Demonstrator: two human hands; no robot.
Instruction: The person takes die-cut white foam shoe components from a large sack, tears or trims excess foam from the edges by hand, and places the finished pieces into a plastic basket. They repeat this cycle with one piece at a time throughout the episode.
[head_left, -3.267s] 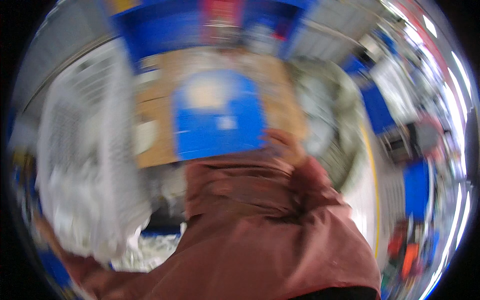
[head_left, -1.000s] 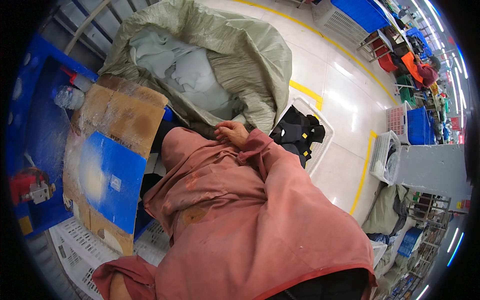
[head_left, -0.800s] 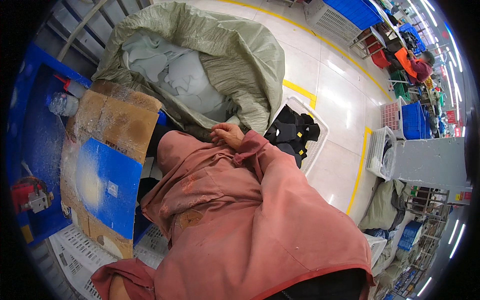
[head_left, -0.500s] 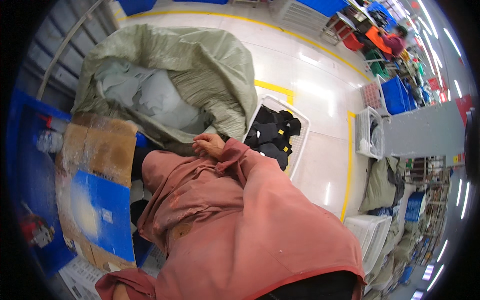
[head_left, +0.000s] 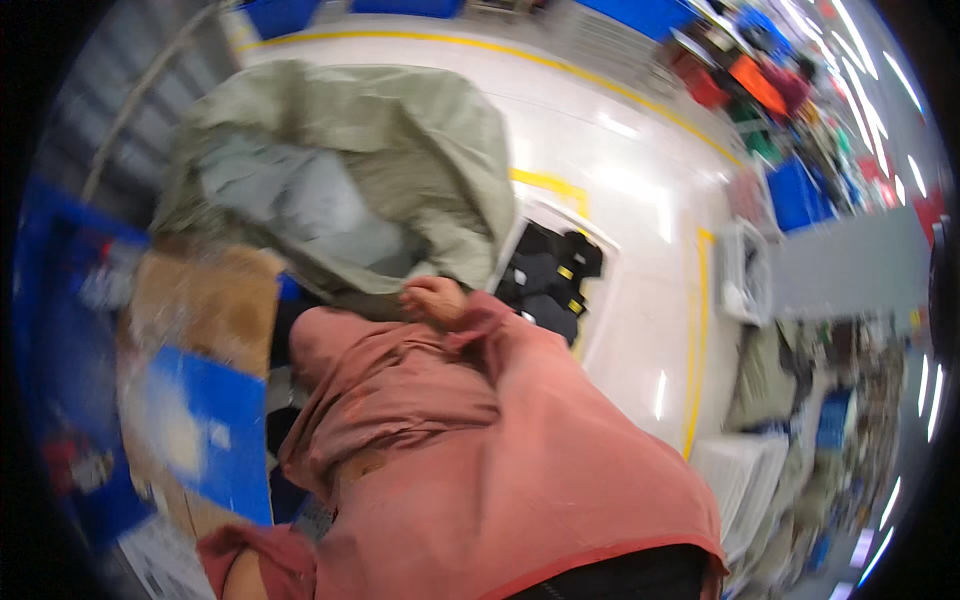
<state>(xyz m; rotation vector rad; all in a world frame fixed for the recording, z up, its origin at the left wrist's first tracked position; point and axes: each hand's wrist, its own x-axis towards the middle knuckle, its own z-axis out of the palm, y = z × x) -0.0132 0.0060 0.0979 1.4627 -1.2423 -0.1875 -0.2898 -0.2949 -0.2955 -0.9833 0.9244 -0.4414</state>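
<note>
My right hand (head_left: 436, 299) rests over my lap, at the near edge of a big grey-green woven sack (head_left: 420, 110). Its fingers are curled together, slightly blurred, and nothing shows in them. Inside the open sack lies a heap of pale grey, cloth-like pieces (head_left: 290, 195). To the right of that hand, a white plastic basket (head_left: 597, 340) holds several black pieces (head_left: 540, 270) with small yellow marks. My left arm comes in at the lower left, where a rolled red sleeve (head_left: 270, 565) and some bare forearm show; the left hand is out of the picture.
Left of my lap stands a worn cardboard piece (head_left: 205, 300) with a blue panel (head_left: 210, 425), beside a blue container (head_left: 60, 350). Pale floor with yellow lines stretches beyond the basket. Crates (head_left: 745, 270), a grey panel (head_left: 850, 265) and sacks (head_left: 765, 380) line the right. A person (head_left: 793, 85) is far off.
The view has shifted slightly and blurred. My right hand appears a little further right, its fingers more curled than before. The sack and basket contents look the same.
</note>
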